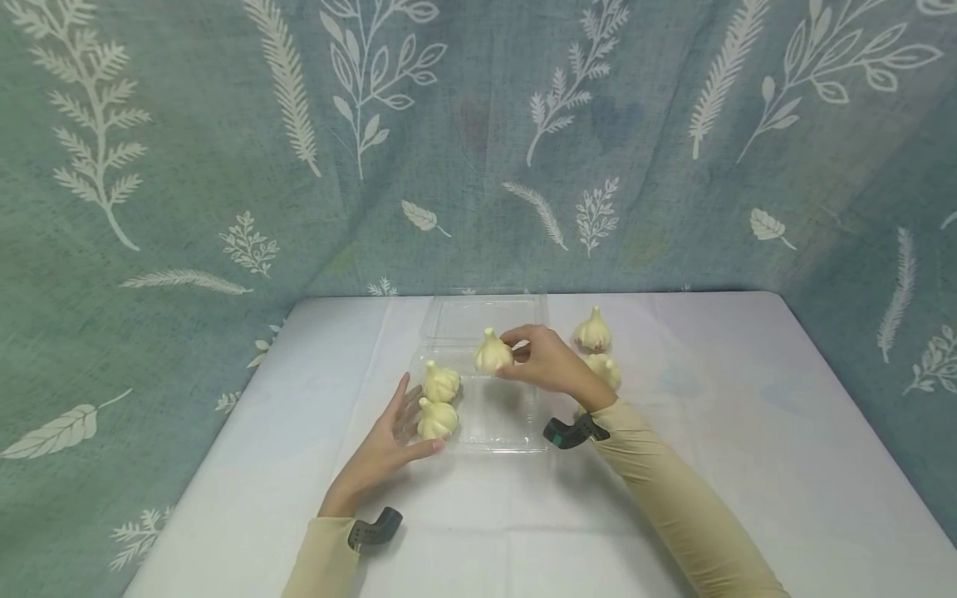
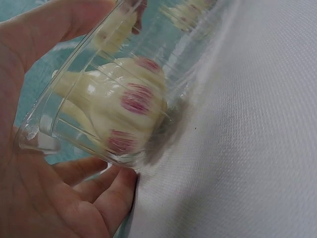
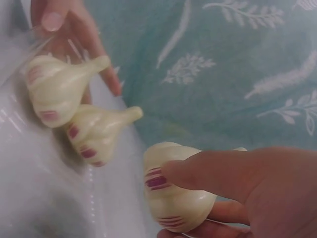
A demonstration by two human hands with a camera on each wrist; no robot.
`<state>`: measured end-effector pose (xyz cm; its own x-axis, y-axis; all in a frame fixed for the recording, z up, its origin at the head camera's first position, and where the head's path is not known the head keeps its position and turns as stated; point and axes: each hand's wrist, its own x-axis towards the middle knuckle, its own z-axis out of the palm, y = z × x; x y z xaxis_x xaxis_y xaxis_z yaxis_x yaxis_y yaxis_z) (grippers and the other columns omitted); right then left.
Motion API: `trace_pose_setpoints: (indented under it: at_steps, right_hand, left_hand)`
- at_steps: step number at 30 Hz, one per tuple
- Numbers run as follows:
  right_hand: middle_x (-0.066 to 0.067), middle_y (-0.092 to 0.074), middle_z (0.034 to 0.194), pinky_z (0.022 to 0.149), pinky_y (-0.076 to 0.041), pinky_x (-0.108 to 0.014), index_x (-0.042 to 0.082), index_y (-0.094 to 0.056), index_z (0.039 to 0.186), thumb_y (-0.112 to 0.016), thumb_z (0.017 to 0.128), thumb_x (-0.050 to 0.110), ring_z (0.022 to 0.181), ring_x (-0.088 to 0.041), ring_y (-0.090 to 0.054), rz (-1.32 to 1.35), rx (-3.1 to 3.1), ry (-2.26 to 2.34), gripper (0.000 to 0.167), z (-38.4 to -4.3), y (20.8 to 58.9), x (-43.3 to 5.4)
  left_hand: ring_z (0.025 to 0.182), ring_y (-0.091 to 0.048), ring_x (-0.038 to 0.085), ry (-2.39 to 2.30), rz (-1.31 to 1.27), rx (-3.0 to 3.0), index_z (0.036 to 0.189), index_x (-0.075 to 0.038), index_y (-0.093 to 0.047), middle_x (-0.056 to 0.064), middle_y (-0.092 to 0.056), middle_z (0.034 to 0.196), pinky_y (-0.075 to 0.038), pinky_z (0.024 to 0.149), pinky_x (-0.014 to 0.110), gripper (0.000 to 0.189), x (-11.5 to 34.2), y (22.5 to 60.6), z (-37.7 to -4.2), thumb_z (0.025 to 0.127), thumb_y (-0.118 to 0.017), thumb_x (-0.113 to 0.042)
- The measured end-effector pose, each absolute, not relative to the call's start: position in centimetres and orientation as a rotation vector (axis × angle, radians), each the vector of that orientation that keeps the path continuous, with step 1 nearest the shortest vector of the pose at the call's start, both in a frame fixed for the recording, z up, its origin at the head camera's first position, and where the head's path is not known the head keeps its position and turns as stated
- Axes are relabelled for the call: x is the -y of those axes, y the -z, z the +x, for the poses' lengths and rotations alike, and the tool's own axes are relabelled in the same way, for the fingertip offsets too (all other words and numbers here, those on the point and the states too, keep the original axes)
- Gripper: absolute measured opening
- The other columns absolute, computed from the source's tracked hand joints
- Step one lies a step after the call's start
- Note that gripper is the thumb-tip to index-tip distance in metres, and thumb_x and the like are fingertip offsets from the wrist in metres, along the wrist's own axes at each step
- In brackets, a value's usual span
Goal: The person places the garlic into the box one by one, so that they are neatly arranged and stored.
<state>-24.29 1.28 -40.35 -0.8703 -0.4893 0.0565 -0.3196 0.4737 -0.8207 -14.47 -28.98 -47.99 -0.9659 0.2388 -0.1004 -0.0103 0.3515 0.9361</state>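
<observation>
My right hand (image 1: 549,359) pinches a garlic bulb (image 1: 492,353) between thumb and fingers, above the clear plastic container (image 1: 497,447). The same bulb (image 3: 173,208) shows purple streaks in the right wrist view. Two pale bulbs sit along the container's left side, a rear garlic bulb (image 1: 441,384) and a front garlic bulb (image 1: 437,419). Around the container's front left corner my left hand (image 1: 385,448) spreads, thumb in front and fingers along the side. The left wrist view shows its fingers (image 2: 116,198) touching the container's edge, beside a streaked garlic bulb (image 2: 119,104).
The container's lid (image 1: 486,318) lies open at the back. Right of the container stand a far garlic bulb (image 1: 593,330) and a nearer garlic bulb (image 1: 604,370), with another mostly hidden by my right wrist. A white cloth (image 1: 748,440) covers the table; a leaf-patterned curtain (image 1: 478,166) hangs behind.
</observation>
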Motion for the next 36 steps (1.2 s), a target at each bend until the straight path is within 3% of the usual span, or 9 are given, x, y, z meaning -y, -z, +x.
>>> trace_pose_setpoints:
  at_steps: [10,23,36]
  right_hand:
    - [-0.024,-0.068,0.131,0.097,-0.065,-0.039,-0.007,-0.067,0.127,-0.084,0.082,0.013,0.111,-0.038,-0.074,-0.796,-2.544,1.247,0.052,-24.4,41.2,0.0]
    - [-0.016,-0.076,0.109,0.082,-0.066,-0.027,-0.003,-0.073,0.112,-0.086,0.077,0.010,0.099,-0.029,-0.077,-0.848,-2.556,1.137,0.039,-24.7,42.6,1.1]
    - [-0.012,-0.076,0.107,0.078,-0.062,-0.024,-0.002,-0.073,0.111,-0.087,0.075,0.010,0.095,-0.022,-0.074,-0.822,-2.540,1.080,0.040,-24.5,43.0,1.8]
  left_hand:
    - [0.160,-0.018,0.041,-1.664,0.192,-2.381,0.167,-0.029,0.009,0.012,-0.009,0.176,-0.025,0.130,0.053,0.125,28.9,47.8,-14.5,0.085,-0.086,-0.027]
    - [0.160,-0.019,0.043,-1.677,0.196,-2.378,0.167,-0.028,0.009,0.012,-0.009,0.176,-0.026,0.130,0.054,0.125,28.9,48.1,-14.5,0.085,-0.086,-0.028]
    - [0.160,-0.018,0.044,-1.659,0.194,-2.388,0.167,-0.029,0.009,0.013,-0.009,0.176,-0.025,0.131,0.054,0.124,28.8,47.8,-14.4,0.086,-0.085,-0.029]
